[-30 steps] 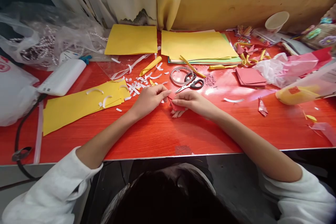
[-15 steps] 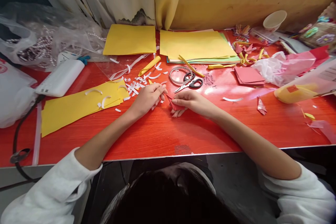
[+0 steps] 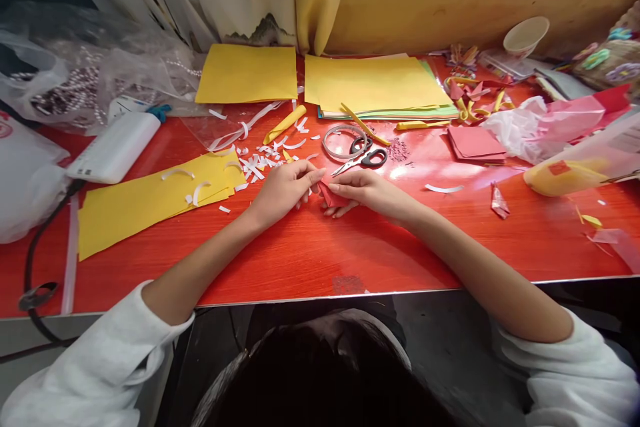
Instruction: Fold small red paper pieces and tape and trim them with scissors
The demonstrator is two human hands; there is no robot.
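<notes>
A small folded red paper (image 3: 334,196) is held between my two hands above the red table. My right hand (image 3: 367,192) pinches its right side between thumb and fingers. My left hand (image 3: 287,190) has thumb and fingers closed at the paper's upper left tip. Just beyond my hands lie black-handled scissors (image 3: 374,157) and a clear ring of tape (image 3: 345,143). White paper scraps (image 3: 253,167) are scattered beyond my left hand. A stack of red paper squares (image 3: 476,145) and a folded red piece (image 3: 499,201) lie to the right.
Yellow sheets (image 3: 250,73) and a paper stack (image 3: 370,83) lie at the back. Yellow strips (image 3: 150,203) and a white power strip (image 3: 115,147) are on the left. Plastic bags (image 3: 30,180) crowd the left edge. At the right stand a white cup (image 3: 526,37) and a plastic container (image 3: 565,170).
The red paper has turned and shows a wider face between my hands. My left thumb and fingers have shifted slightly to the right along its tip.
</notes>
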